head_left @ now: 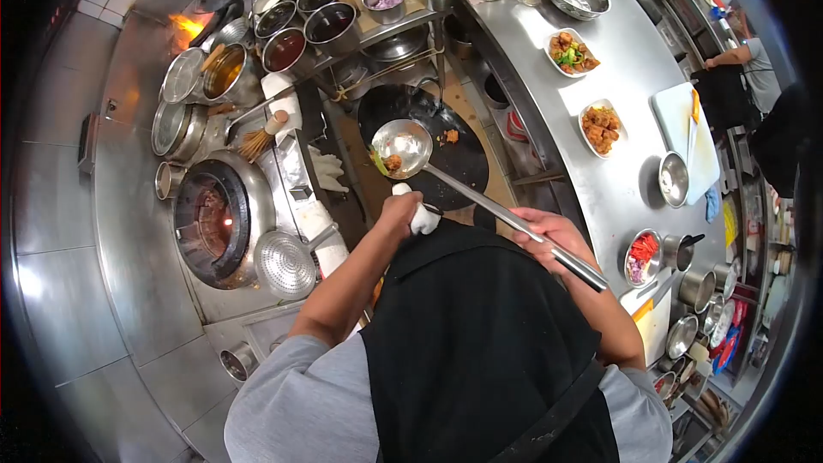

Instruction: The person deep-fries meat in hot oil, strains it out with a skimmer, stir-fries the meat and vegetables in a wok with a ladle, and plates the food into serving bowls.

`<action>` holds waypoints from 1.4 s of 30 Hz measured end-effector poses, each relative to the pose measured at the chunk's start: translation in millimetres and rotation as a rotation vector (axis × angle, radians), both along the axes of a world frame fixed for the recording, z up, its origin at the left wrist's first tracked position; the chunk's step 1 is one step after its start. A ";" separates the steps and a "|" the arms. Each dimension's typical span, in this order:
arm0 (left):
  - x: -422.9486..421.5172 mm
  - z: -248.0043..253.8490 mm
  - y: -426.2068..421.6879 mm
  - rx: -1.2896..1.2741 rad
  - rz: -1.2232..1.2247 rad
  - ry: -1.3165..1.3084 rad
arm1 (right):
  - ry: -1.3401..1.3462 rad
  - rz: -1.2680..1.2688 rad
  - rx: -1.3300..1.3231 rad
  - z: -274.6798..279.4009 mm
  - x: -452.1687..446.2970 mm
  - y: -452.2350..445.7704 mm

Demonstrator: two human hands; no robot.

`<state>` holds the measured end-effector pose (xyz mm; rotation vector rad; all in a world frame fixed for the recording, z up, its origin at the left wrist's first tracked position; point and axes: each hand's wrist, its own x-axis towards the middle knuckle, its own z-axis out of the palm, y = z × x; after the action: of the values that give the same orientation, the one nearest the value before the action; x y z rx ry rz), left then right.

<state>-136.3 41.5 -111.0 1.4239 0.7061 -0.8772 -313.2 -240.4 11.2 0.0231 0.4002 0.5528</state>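
My left hand (399,213) is closed round a folded white cloth (424,221) at the near rim of a black wok (467,173). Whatever handle the cloth may cover is hidden. In my right hand (555,236) is the long metal handle of a ladle (410,139), its bowl over the wok. A browned piece of food (392,163) and a green piece (377,161) lie at the ladle's near edge. Another small browned piece (451,136) sits on the wok's dark surface.
Two white dishes of browned food (576,53) stand on the steel counter (549,94) to the right, near a cutting board with a knife (694,120). Left are a burner (210,223), a strainer (285,266) and sauce pots (287,51). A flame (187,30) burns at far left; another person (746,64) stands far right.
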 end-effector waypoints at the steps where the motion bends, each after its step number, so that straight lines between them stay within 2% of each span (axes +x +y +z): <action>1: -0.9 0.1 6.6 0.005 -0.004 -0.006 | -0.006 -0.004 0.005 2.1 -7.8 -0.6; 3: -2.1 1.7 19.0 0.008 0.024 0.058 | -0.038 -0.094 0.169 19.6 -25.8 -1.7; 4: -2.7 26.2 21.5 -0.014 -0.001 0.075 | -0.078 -0.104 0.171 35.6 -33.1 -1.1; 5: -1.6 18.7 32.6 -0.074 -0.012 0.062 | -0.077 -0.134 0.162 45.2 -43.0 -1.4; 6: -3.3 53.2 30.6 -0.083 -0.056 0.058 | -0.087 -0.189 0.115 54.2 -56.4 -2.6; 7: -3.8 64.5 31.1 -0.018 -0.098 0.022 | -0.093 -0.253 0.058 63.4 -72.1 -5.1; 8: 2.1 49.1 45.2 0.034 -0.206 0.021 | -0.112 -0.303 0.025 73.5 -85.4 -8.5; 9: 1.1 66.4 42.3 -0.037 -0.162 0.059 | -0.132 -0.345 -0.022 90.7 -96.4 -11.5; 10: 5.6 48.3 53.9 -0.121 -0.205 0.019 | -0.112 -0.412 -0.147 101.0 -111.6 -15.4; 11: 10.4 30.9 59.5 -0.252 -0.167 0.091 | -0.089 -0.472 -0.268 110.1 -125.4 -18.0; 12: 17.2 17.2 69.3 -0.271 -0.116 0.148 | -0.094 -0.532 -0.423 122.9 -131.7 -17.0; 14: 22.4 11.7 64.9 -0.442 -0.065 0.123 | 0.012 -0.572 -0.882 141.1 -137.6 -16.1; 16: 29.9 24.4 53.0 -0.407 -0.092 0.150 | 0.148 -0.550 -1.279 147.5 -135.0 -11.0; 17: 33.2 31.8 50.0 -0.360 -0.122 0.151 | 0.151 -0.562 -1.286 143.3 -133.3 -11.9; 19: 41.3 34.1 46.1 -0.334 -0.162 0.138 | 0.236 -0.401 -1.668 122.0 -133.6 -19.2; 21: 46.1 36.2 42.0 -0.313 -0.197 0.121 | 0.281 -0.381 -1.686 101.8 -136.8 -17.6; 24: 45.6 40.0 40.1 -0.356 -0.157 0.122 | 0.283 -0.388 -2.075 68.3 -136.1 0.5; 27: 44.1 40.5 43.8 -0.332 -0.167 0.150 | 0.296 -0.401 -2.017 59.7 -141.9 0.9; 29: 44.9 44.9 46.5 -0.317 -0.194 0.118 | 0.304 -0.341 -2.102 52.5 -144.5 7.8; 31: 46.2 53.2 49.1 -0.308 -0.220 0.125 | 0.182 -0.398 -2.380 51.0 -142.1 14.5; 32: 45.5 56.8 52.8 -0.291 -0.244 0.134 | 0.182 -0.461 -2.234 55.6 -145.7 21.0; 33: 44.8 59.2 56.2 -0.290 -0.226 0.131 | 0.162 -0.451 -2.232 68.8 -145.3 32.1; 35: 45.2 65.5 58.1 -0.314 -0.232 0.151 | 0.076 -0.681 -1.730 88.7 -143.8 50.5; 36: 44.1 74.8 57.2 -0.317 -0.220 0.140 | 0.058 -0.679 -1.729 86.5 -140.4 53.4; 39: 36.8 127.7 54.3 -0.399 -0.187 0.031 | -0.268 -0.567 -1.584 74.7 -127.0 62.5; 40: 33.8 151.0 55.4 -0.431 -0.136 0.074 | -0.219 -0.421 -1.577 65.2 -125.1 64.4; 41: 31.9 173.7 55.6 -0.465 -0.084 0.116 | -0.324 -0.354 -1.720 48.3 -114.0 62.7; 42: 33.1 195.5 51.6 -0.682 -0.133 0.078 | -0.295 -0.211 -1.737 40.3 -106.9 59.4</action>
<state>-103.2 93.1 84.4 0.8319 0.3147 -1.1450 -420.1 -181.1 51.5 -1.6437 0.4700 -0.1437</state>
